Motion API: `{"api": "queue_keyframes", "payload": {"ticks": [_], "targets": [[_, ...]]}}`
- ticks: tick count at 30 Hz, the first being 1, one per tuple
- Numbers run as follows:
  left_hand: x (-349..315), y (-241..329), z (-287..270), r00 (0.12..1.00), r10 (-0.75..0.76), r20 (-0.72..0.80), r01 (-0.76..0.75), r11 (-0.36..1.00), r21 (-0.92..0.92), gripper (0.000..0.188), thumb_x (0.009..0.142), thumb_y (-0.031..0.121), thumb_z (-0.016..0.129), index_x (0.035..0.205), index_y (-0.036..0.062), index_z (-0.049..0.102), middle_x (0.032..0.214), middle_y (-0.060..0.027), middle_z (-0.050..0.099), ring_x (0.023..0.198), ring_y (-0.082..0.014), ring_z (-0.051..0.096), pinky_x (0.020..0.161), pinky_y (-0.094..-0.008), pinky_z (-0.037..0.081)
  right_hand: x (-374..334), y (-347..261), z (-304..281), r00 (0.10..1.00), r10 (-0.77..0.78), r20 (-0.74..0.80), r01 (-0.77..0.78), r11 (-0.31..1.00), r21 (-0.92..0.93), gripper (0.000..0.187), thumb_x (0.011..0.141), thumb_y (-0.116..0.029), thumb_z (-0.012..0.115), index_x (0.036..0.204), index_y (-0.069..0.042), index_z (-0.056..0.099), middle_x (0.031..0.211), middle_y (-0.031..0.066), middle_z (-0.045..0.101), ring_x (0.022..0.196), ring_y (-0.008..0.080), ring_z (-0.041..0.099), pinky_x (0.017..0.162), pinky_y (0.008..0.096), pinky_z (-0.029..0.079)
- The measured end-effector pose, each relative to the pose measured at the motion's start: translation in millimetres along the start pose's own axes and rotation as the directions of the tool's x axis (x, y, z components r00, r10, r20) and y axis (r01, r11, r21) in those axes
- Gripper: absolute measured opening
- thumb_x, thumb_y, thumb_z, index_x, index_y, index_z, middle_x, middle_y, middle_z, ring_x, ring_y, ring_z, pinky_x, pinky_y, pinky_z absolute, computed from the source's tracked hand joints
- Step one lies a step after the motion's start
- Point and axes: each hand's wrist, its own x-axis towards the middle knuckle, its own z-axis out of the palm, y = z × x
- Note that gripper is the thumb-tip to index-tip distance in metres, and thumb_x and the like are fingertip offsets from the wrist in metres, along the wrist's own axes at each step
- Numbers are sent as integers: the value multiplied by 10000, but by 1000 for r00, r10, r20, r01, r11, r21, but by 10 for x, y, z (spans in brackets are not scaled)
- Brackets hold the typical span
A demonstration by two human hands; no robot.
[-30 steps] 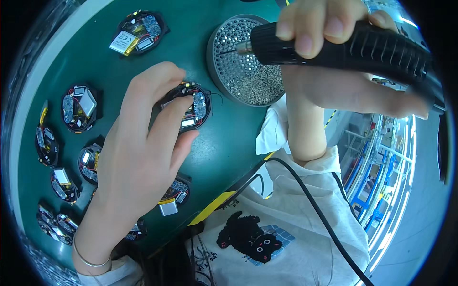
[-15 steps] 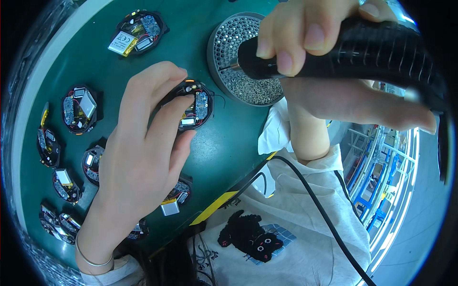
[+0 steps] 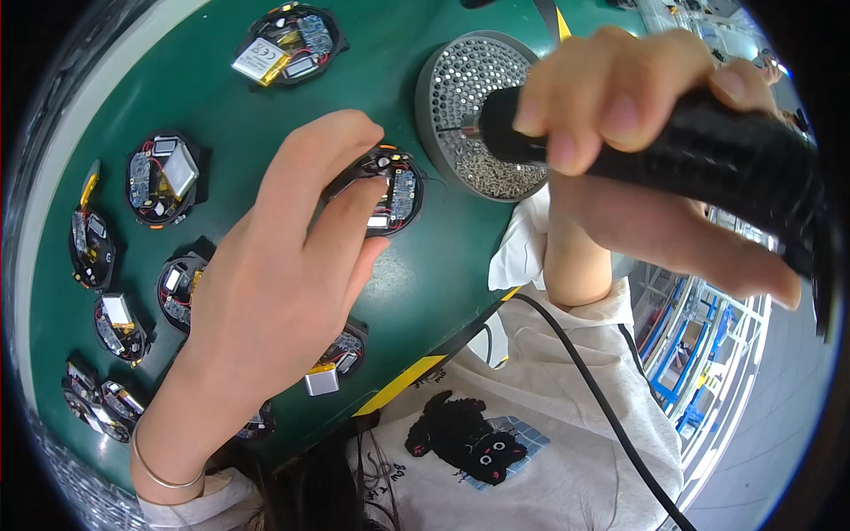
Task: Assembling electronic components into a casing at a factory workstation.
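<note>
green mat [image 3: 460, 265], round board [image 3: 390, 190] under left fingertips [image 3: 367, 190]

1. Left part of the round module [image 3: 390, 190] hidden under left-hand [image 3: 283, 283] fingers.
2. Driver [image 3: 673, 159] tip too small to tell; rear cut off at right rim.
3. Cable [image 3: 602, 407] cut off at lower edge.

On the surface [image 3: 266, 115], the left hand [image 3: 283, 274] rests its fingertips on a round circuit assembly [image 3: 390, 190] near the middle. Just right of that assembly sits a perforated round tray [image 3: 469, 88] with loose screws in it. The right hand [image 3: 637, 168] holds an electric screwdriver [image 3: 708, 159] above the tray's right side. More assemblies lie along the left edge; another one [image 3: 288, 44] lies behind the left hand.
</note>
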Motion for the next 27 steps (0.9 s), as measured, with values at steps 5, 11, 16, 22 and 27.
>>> {"api": "queue_keyframes", "payload": {"ticks": [5, 11, 16, 22, 27], "targets": [[1, 23, 4, 1000, -9, 16, 9, 1000, -13, 356, 659, -26, 727, 994, -39, 603, 1223, -179, 512, 1099, -318, 561, 881, -378, 487, -83, -228, 59, 990, -16, -137, 21, 999, 39, 917, 765, -746, 530, 1290, -6, 396, 980, 91, 541, 710, 173, 582, 587, 342, 494], [-22, 3, 15, 1000, 5, 6, -5, 1000, 7, 360, 664, -23, 724, 999, -34, 594, 1217, -175, 516, 1092, -327, 561, 855, -382, 494, 28, -84, 198, 999, 28, -26, -26, 997, 67, 892, 790, -701, 546, 1317, -7, 356, 993, 106, 520, 687, 191, 575, 551, 341, 507], [-11, -6, 27, 1000, 13, -6, -13, 1000, -2, 356, 671, -18, 721, 1000, -33, 587, 1214, -175, 516, 1083, -331, 562, 834, -382, 499, 39, -68, 284, 998, 35, -56, -34, 999, 25, 884, 791, -694, 552, 1327, -22, 346, 967, 110, 509, 664, 195, 566, 540, 353, 503], [-15, -23, 25, 1000, 27, 10, -28, 1000, 15, 360, 675, -14, 717, 1004, -48, 574, 1207, -185, 512, 1061, -334, 572, 812, -383, 506, 29, -66, 284, 997, 49, -65, -46, 998, 48, 845, 797, -686, 553, 1298, -32, 358, 929, 99, 503, 618, 192, 554, 499, 340, 497], [-60, -47, 33, 1000, 16, 16, -17, 998, 53, 351, 676, -9, 709, 1000, -40, 576, 1209, -179, 502, 1058, -326, 577, 811, -385, 508, 88, 27, 324, 999, 38, 7, -38, 998, 55, 847, 802, -680, 550, 1307, -34, 336, 908, 100, 504, 603, 188, 555, 490, 335, 498]]}}
